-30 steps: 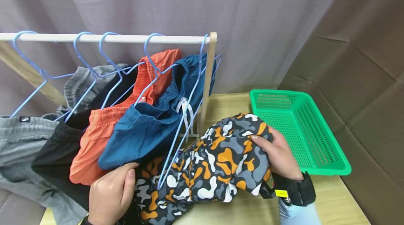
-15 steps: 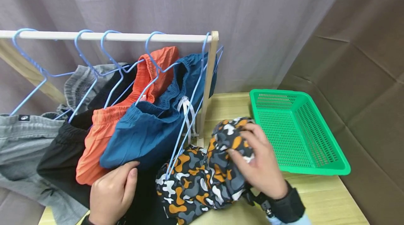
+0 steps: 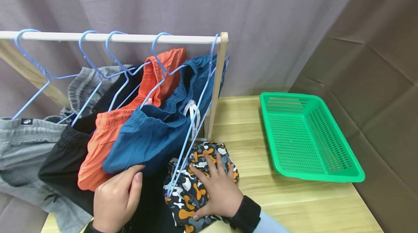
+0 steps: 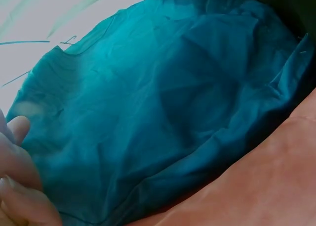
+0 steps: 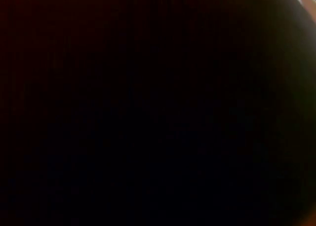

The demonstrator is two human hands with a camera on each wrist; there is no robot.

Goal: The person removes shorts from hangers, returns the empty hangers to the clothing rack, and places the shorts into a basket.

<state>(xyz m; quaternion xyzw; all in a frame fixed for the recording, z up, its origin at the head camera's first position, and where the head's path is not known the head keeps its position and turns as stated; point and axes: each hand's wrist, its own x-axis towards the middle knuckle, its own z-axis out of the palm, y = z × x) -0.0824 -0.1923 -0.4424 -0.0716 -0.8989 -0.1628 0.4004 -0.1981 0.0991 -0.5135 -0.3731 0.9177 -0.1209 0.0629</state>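
Observation:
Camouflage-print shorts [image 3: 197, 193] in black, grey, orange and white lie bunched and folded on the table, under the lower end of an angled blue hanger [image 3: 183, 160]. My right hand [image 3: 217, 189] rests flat on them with its fingers spread. With curled fingers, my left hand [image 3: 115, 196] holds the lower edge of the blue shorts [image 3: 147, 142], which hang from the rack. In the left wrist view the blue cloth [image 4: 148, 107] fills the middle, with fingertips [image 4: 19, 186] at its left edge. The right wrist view is almost wholly dark.
A rack with a white rail [image 3: 130, 38] and wooden post [image 3: 218, 88] bears grey shorts [image 3: 29, 142], black shorts [image 3: 65, 156] and orange shorts [image 3: 98, 142] on blue hangers. A green basket [image 3: 271, 146] stands at the right of the wooden table [image 3: 294, 204].
My right hand has moved left and down, folding the camouflage shorts over leftward, and now lies spread on them instead of pinching their right end. My left hand has stayed in place.

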